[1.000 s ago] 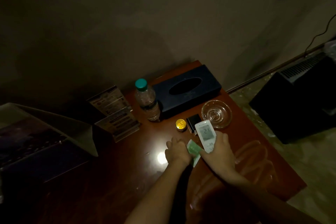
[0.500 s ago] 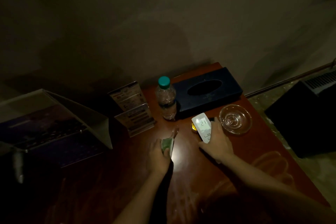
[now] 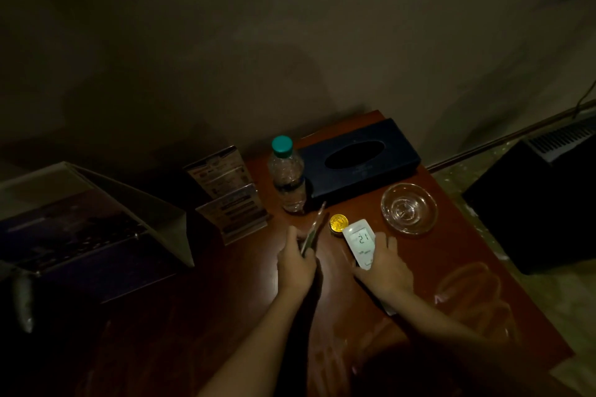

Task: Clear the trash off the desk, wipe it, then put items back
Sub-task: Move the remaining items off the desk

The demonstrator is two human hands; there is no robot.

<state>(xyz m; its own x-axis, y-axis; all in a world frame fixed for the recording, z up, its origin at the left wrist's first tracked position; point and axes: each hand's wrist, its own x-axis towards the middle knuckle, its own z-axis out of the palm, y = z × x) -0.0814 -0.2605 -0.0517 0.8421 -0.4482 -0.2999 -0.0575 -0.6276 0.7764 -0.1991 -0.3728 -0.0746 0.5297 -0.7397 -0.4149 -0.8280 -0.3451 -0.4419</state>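
My left hand (image 3: 296, 263) grips a thin green packet (image 3: 313, 229) that stands on edge above the dark red desk (image 3: 451, 255), just in front of the water bottle (image 3: 288, 175). My right hand (image 3: 385, 264) holds a white remote (image 3: 359, 242) with a lit display, tilted up off the desk. A small gold tin (image 3: 338, 223) lies between the packet and the remote. A clear glass ashtray (image 3: 409, 208) sits to the right of the remote.
A dark tissue box (image 3: 358, 159) stands at the back against the wall. Two upright leaflet stands (image 3: 230, 193) are left of the bottle. A large tilted display board (image 3: 90, 222) fills the left side. A black box (image 3: 541, 203) stands on the floor to the right.
My left hand has pulled the green packet out from under the remote, moved it left and turned it upright. My right hand has kept the remote lifted.
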